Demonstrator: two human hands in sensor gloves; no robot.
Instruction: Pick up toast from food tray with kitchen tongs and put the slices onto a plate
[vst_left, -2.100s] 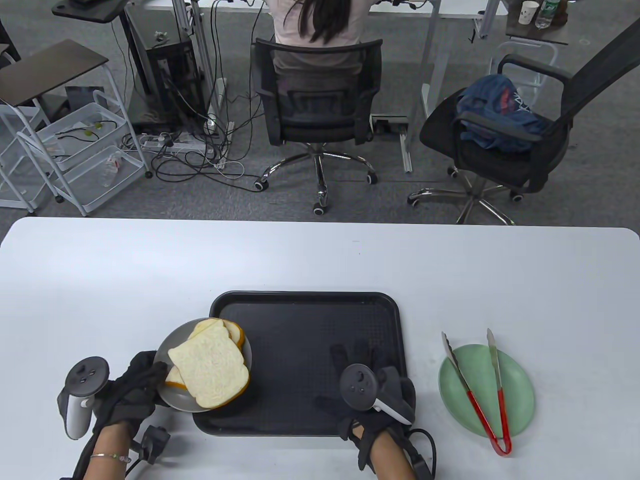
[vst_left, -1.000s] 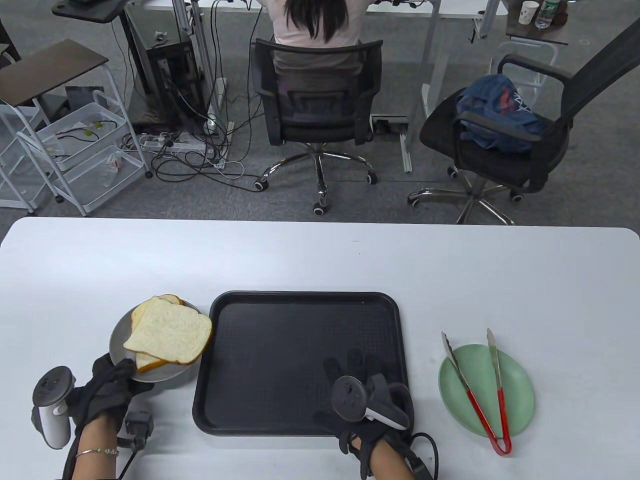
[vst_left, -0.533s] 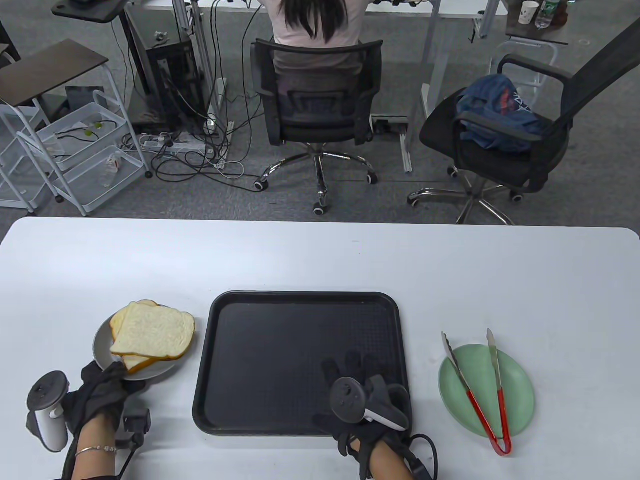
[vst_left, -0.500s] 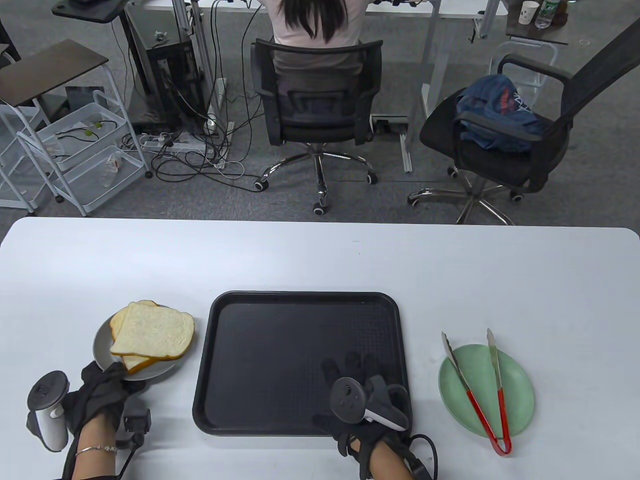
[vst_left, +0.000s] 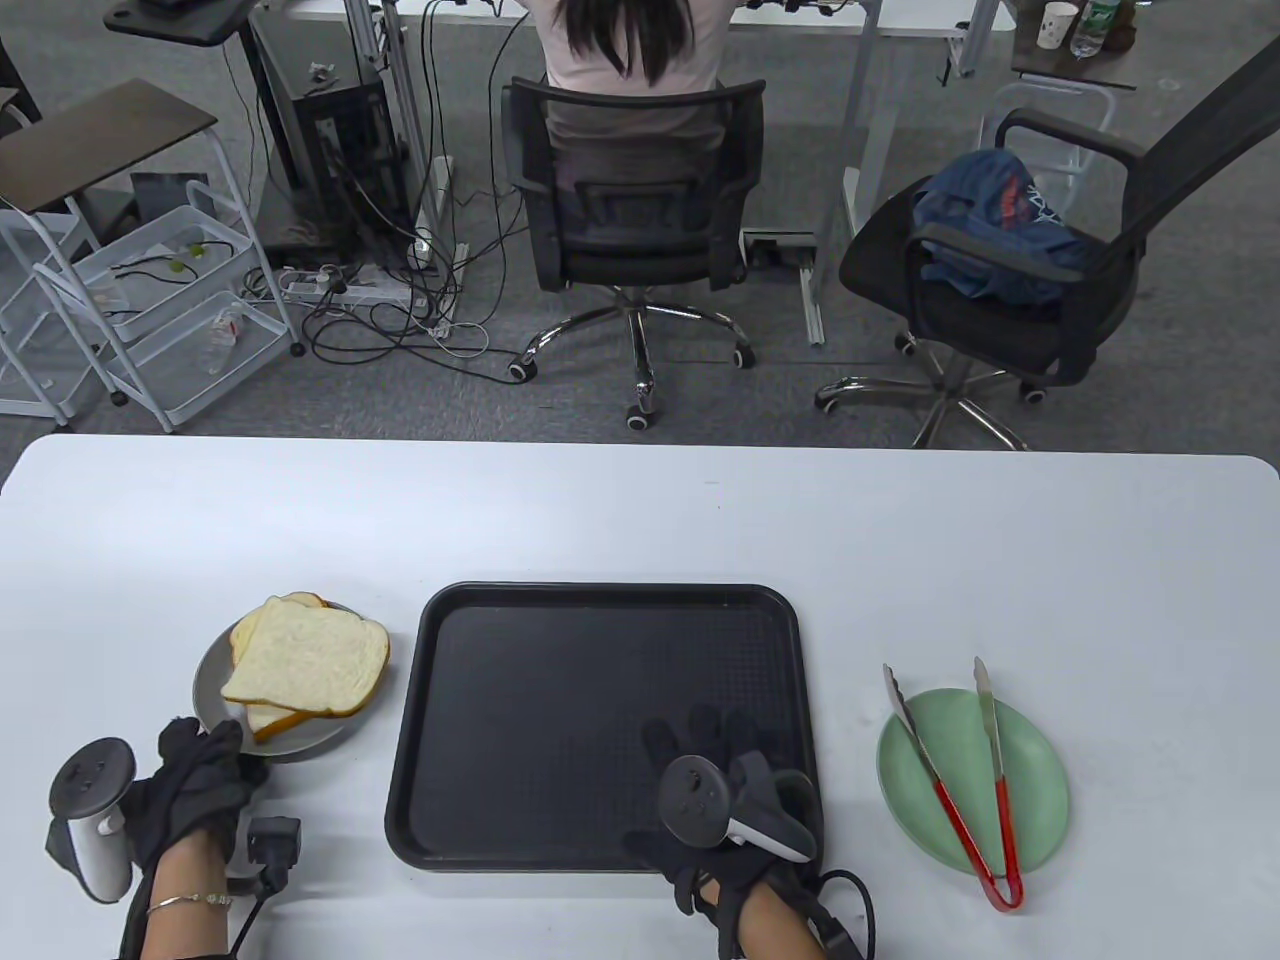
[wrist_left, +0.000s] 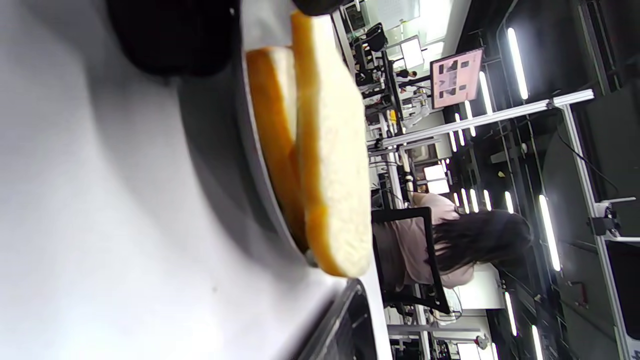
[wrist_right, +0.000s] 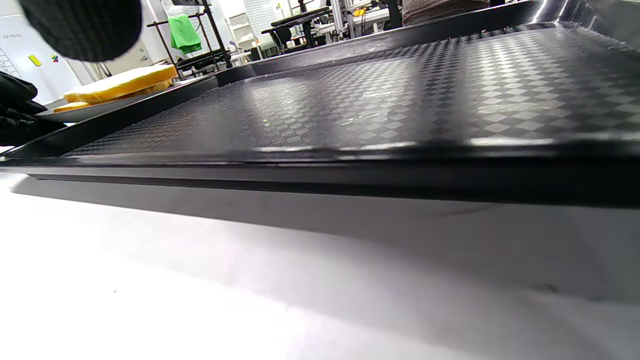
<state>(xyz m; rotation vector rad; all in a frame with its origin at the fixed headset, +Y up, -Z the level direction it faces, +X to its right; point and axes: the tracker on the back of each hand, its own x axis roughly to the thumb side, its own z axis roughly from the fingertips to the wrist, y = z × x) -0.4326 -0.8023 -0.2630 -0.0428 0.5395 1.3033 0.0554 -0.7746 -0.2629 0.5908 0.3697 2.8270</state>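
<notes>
Toast slices (vst_left: 305, 665) sit stacked on the grey plate (vst_left: 215, 690), just left of the black tray's (vst_left: 600, 600) edge; my left hand (vst_left: 195, 785) pinches its near rim. My right hand (vst_left: 735, 790) lies flat, fingers relaxed, on the tray's near-right corner. Tongs (vst_left: 960, 780) rest on the green plate (vst_left: 1040, 770), right. Since before, the plate has settled onto the table.

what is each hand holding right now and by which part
The left hand grips the grey plate of toast by its near rim. The right hand holds nothing, resting flat on the black tray.
</notes>
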